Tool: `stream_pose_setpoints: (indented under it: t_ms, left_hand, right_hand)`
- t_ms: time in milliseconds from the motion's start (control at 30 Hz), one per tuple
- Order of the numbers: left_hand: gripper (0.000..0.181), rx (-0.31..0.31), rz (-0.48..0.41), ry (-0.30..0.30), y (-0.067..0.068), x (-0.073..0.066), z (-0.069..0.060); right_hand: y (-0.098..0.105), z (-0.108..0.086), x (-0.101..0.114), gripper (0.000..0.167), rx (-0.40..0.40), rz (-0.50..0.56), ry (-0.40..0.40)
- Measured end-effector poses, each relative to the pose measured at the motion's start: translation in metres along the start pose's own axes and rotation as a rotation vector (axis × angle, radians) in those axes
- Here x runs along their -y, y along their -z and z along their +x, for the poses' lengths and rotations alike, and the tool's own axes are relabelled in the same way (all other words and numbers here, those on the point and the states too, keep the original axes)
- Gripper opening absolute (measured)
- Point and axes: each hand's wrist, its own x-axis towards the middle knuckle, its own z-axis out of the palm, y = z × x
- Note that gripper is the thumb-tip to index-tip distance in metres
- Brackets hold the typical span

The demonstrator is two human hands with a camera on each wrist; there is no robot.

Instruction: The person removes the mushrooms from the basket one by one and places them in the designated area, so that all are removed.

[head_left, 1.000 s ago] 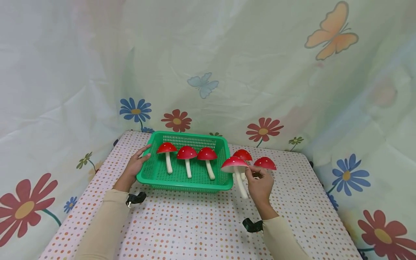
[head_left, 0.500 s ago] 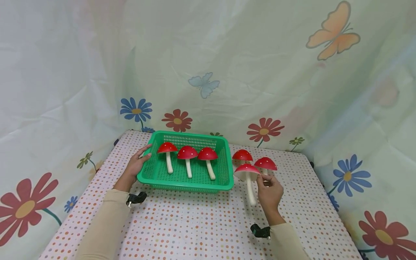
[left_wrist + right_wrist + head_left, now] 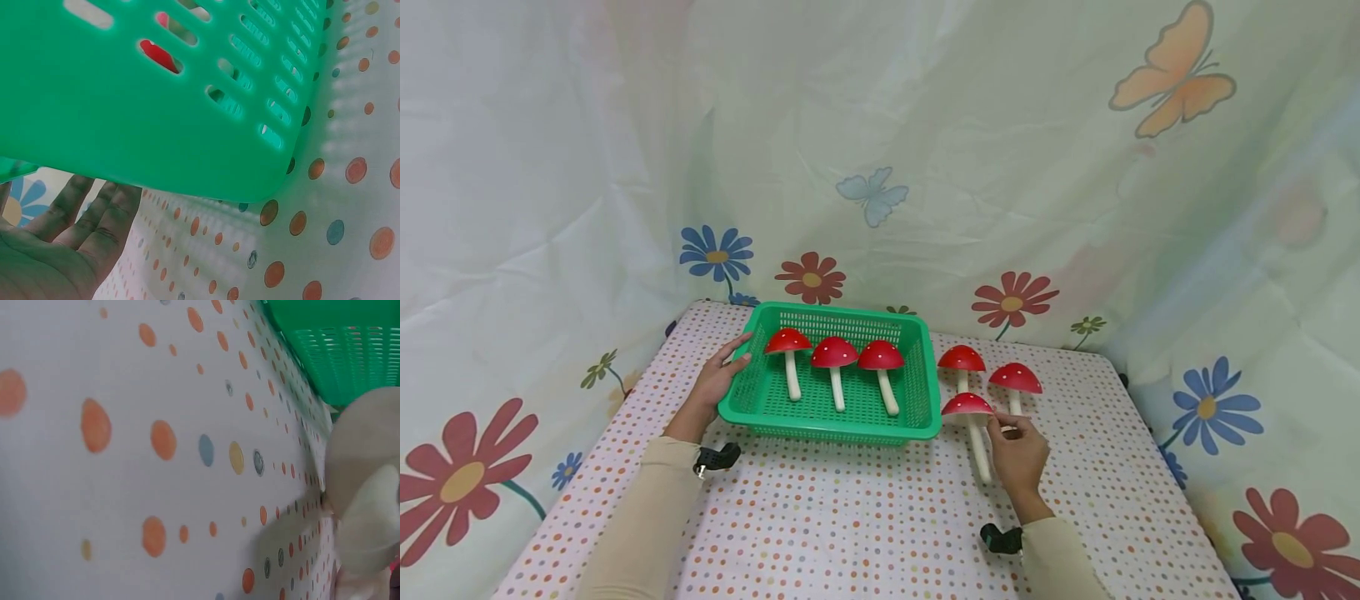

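Observation:
My right hand (image 3: 1021,454) pinches the cap edge of a toy mushroom (image 3: 979,454), red with white dots above a white stem, to the right of the basket. Its pale underside and stem (image 3: 372,519) loom large in the right wrist view. Two more mushrooms, one left (image 3: 962,359) and one right (image 3: 1016,378), lie just behind on the table. My left hand (image 3: 710,387) rests against the left end of the green plastic basket (image 3: 827,432); straight fingers (image 3: 103,231) touch its side from outside in the left wrist view. Inside lie three similar mushrooms (image 3: 835,353) in a row.
A dotted cloth covers the table (image 3: 835,525). Behind and beside it hangs a pale curtain (image 3: 970,192) printed with flowers and butterflies. Both wrists carry a small black camera, such as the right camera (image 3: 1002,538).
The right hand has carried its mushroom rightward from the basket's edge and lowered it toward the table in front of the two others. The left hand and basket stay put.

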Motion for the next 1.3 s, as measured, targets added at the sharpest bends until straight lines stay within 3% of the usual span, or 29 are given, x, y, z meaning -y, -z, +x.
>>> stream_pose_setpoints:
  t_ms: [167, 467, 833, 1033, 1300]
  left_hand:
    - [0.051, -0.007, 0.001, 0.001, -0.001, 0.0, 0.001]
    - [0.051, -0.013, 0.003, 0.001, 0.0, 0.0, 0.0]
    - [0.051, -0.017, 0.004, 0.003, -0.001, 0.0, 0.001]
    - [0.051, -0.005, 0.005, 0.005, -0.001, -0.005, -0.003]
    - [0.051, -0.01, 0.005, -0.001, -0.001, -0.002, -0.001]
  right_hand:
    - [-0.001, -0.004, 0.0, 0.01, 0.066, -0.025, -0.006]
    - [0.0, -0.007, 0.004, 0.01, 0.112, -0.013, -0.027]
    - [0.013, -0.016, 0.01, 0.015, 0.24, -0.1, -0.035]
    - [0.019, -0.019, 0.011, 0.017, 0.301, -0.097, -0.051]
    - [0.025, -0.023, 0.016, 0.019, 0.297, -0.081, -0.031]
